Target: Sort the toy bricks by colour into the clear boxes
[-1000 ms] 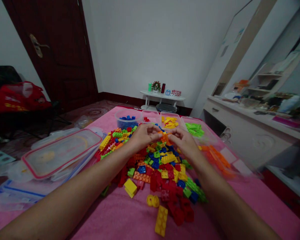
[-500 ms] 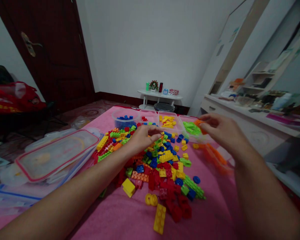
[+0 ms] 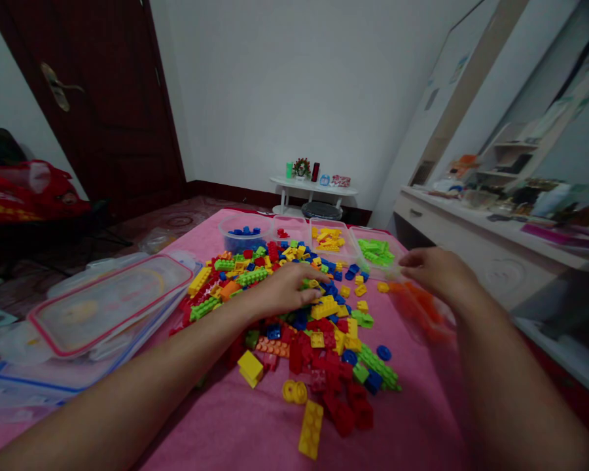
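A heap of plastic building bricks point(image 3: 297, 350) in red, yellow, blue, green and orange covers the middle of the pink cloth. My left hand point(image 3: 292, 288) reaches down onto the heap, thumb and fingers apart. A green brick point(image 3: 310, 283) shows in the gap between them; no grip on it is visible. To the right, my right hand point(image 3: 439, 271) hovers beside a clear container of orange bricks point(image 3: 419, 311). Its fingers are loosely bent and parted, with no brick visible in them. Just left of this hand stands a container of green bricks point(image 3: 375, 252).
Along the far edge stand a round tub with blue bricks point(image 3: 245, 242), a box with red bricks point(image 3: 283, 233) and one with yellow bricks point(image 3: 328, 239). Stacked clear lids point(image 3: 112, 304) lie on the left. A white dresser point(image 3: 471, 229) is at the right.
The orange brick has left my right hand, which has shifted right and down, away from the green bricks. My left hand has lowered slightly into the heap.
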Available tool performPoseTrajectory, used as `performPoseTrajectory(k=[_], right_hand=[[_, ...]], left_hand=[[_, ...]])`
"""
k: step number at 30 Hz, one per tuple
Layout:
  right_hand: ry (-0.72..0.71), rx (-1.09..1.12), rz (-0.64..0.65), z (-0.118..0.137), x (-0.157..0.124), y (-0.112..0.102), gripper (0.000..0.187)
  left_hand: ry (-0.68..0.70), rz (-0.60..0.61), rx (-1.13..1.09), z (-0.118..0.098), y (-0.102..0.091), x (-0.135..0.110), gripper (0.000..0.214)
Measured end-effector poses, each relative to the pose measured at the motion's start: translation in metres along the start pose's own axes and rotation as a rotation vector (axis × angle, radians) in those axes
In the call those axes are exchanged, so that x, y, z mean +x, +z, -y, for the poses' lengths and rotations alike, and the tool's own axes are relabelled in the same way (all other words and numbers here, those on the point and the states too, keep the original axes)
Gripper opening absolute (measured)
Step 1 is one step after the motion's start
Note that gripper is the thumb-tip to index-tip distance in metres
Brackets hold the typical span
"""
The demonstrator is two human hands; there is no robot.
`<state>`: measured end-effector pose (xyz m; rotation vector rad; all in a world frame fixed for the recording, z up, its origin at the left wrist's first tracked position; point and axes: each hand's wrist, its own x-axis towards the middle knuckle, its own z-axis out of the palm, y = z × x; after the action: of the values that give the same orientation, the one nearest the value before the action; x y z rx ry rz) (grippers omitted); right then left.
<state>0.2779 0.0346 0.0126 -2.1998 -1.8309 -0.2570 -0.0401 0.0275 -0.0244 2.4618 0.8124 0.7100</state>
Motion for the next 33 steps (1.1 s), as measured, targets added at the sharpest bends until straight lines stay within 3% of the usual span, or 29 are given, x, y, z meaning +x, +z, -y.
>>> performPoseTrajectory(k=[3,6,11,17,21,25,30,33], right_hand=[[-0.146,0.002,0.166,0.047,-0.012,0.011,0.022],[-0.152,-0.071,0.261,0.073,-0.024,0.035,0.03],[-0.098,-0.175,0.289,0.069,-0.027,0.065,0.029],[-0.083,-0.17,0.329,0.06,-0.02,0.068,0.023],[-0.015,-0.135,0.225,0.064,-0.023,0.07,0.037],[-0.024,-0.07,0.218,0.064,-0.024,0.076,0.038],[-0.052,0.018,0.16,0.059,-0.022,0.076,0.031],[-0.019,0.299,0.085,0.071,-0.024,0.064,0.027]], left_hand=[[0.202,0.145,0.099,-0.01,0.009,-0.005,0.041],[0.271,0.213,0.166,-0.012,0.017,-0.007,0.031],[0.261,0.204,0.235,-0.008,0.024,-0.006,0.017],[0.248,0.184,0.295,-0.01,0.023,-0.006,0.021],[0.239,0.183,0.233,-0.011,0.021,-0.005,0.036],[0.113,0.094,0.197,-0.011,0.019,-0.004,0.041],[-0.025,-0.123,0.077,-0.009,0.013,0.0,0.034],[-0.115,-0.276,-0.132,-0.005,0.008,0.005,0.028]])
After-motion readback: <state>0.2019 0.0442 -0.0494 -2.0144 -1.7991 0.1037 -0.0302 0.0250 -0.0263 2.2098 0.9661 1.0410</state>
